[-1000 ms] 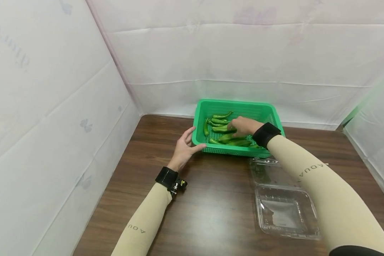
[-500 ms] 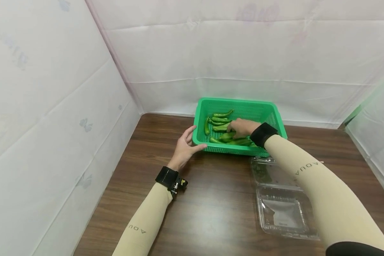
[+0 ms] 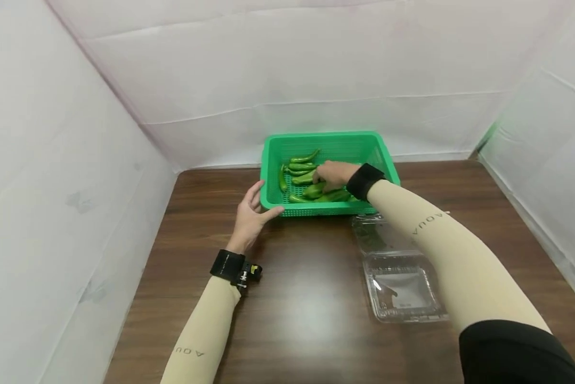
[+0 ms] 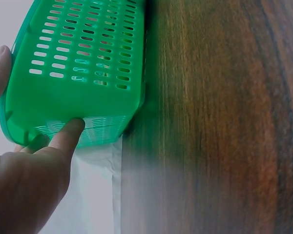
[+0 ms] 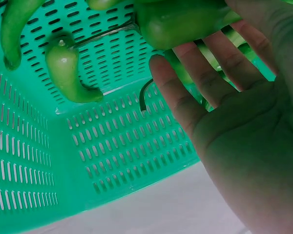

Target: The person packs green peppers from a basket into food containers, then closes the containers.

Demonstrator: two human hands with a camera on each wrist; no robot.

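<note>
A green perforated basket (image 3: 316, 136) stands at the far middle of the brown table, with several green peppers (image 3: 304, 158) lying in it. My left hand (image 3: 250, 216) braces the basket's near-left corner, thumb on the front wall and fingers on the side wall. The left wrist view shows that hand (image 4: 29, 180) against the basket (image 4: 78, 58). My right hand (image 3: 334, 173) reaches into the basket. In the right wrist view, that hand's (image 5: 234, 126) fingertips and thumb pinch a fat pepper (image 5: 185, 22) above the basket floor (image 5: 117, 146). A smaller pepper (image 5: 68, 73) lies apart.
A clear plastic clamshell box (image 3: 402, 288) lies open on the table, partly under my right forearm, with its lid (image 3: 378, 237) toward the basket. White sheets wall in the table (image 3: 306, 309) on the left, back and right.
The head view has swung, so everything sits further left and higher. My right hand slid from the middle peppers onto a nearer one. My left hand stays on the basket corner.
</note>
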